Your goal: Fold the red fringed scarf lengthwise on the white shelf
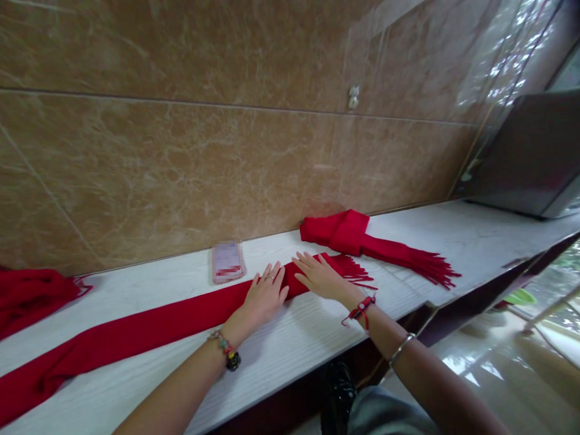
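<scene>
A long red scarf lies stretched along the white counter, folded into a narrow band, its fringed end towards the right. My left hand rests flat on it, fingers spread. Close beside, nearer the fringe, my right hand also presses flat on the cloth with fingers out. Neither hand grips anything. Behind the right hand, a second red scarf is folded over itself, with its fringe pointing right. The left end of the long scarf runs out of view.
Against the brown marbled wall lies a phone on the white counter. More red cloth is heaped at the far left. A large grey box-like object stands at the counter's right end. The front edge slants down to the left.
</scene>
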The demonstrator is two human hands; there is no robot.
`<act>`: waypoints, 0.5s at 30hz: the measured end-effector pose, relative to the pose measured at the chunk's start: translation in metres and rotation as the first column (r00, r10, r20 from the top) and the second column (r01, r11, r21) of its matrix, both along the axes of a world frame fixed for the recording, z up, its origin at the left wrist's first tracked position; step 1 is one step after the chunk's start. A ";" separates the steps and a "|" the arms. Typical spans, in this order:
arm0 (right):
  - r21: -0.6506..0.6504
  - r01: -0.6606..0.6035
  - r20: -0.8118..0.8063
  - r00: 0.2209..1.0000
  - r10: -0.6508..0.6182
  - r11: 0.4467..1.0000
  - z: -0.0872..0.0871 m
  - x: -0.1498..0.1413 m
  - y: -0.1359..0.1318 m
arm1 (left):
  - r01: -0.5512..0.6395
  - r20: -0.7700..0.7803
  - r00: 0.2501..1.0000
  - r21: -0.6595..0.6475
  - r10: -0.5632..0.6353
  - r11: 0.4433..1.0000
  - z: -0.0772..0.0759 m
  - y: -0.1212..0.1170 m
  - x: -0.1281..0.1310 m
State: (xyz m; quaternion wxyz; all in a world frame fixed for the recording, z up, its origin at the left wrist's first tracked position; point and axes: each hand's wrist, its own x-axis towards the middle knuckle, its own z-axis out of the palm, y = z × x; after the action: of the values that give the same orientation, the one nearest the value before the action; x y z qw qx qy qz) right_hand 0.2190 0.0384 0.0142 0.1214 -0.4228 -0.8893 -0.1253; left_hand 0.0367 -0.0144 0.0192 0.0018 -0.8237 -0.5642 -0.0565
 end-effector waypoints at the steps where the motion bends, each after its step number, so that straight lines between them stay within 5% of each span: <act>1: -0.018 0.006 0.008 1.000 -0.006 1.000 -0.003 0.002 0.000 | -0.003 -0.007 1.000 -0.007 0.003 1.000 -0.005 0.004 0.002; 9: -0.075 0.168 0.025 0.986 -0.167 0.983 -0.023 0.055 0.020 | -0.080 -0.065 0.995 -0.066 0.076 0.995 -0.017 0.003 -0.021; 15: -0.007 0.193 -0.106 0.975 -0.193 0.981 0.001 0.037 0.008 | -0.056 -0.026 0.998 -0.005 0.055 0.998 -0.017 -0.001 -0.016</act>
State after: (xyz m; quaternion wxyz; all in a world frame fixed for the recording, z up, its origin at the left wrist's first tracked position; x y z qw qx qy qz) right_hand 0.2559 0.0462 0.0149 0.1566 -0.5131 -0.8360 -0.1152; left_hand 0.0203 -0.0158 0.0026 0.0082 -0.8084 -0.5869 -0.0439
